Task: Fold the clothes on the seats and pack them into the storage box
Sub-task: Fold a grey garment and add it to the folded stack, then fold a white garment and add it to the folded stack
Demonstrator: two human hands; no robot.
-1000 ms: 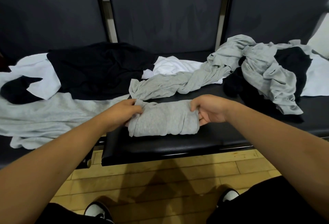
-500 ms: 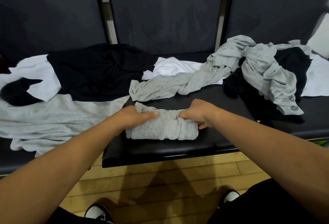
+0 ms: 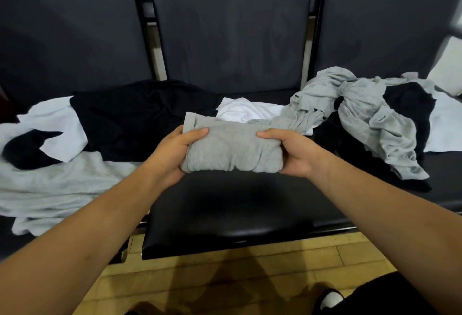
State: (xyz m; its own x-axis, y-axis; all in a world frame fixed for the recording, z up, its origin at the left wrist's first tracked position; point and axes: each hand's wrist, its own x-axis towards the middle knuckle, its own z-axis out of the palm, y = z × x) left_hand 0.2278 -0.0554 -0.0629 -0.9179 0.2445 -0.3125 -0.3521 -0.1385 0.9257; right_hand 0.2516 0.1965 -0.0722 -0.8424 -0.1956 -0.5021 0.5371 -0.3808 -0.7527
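The fold looks finished. The bundle, a grey garment, is at the centre of the frame, held clear above the middle seat. I judge the step in hand to be the carry to the box. The box is not in view, so the next move calls for turning to find it while squeezing both ends so the folds do not spring open.

Left of centre, the left hand grips the bundle's left end, with the thumb on top and the fingers curled underneath, mostly hidden. Right of centre, the right hand grips the right end the same way. The forearms reach in from the lower corners.

Much remains unfolded: loose clothes lie at the left, and a heap lies at the right.
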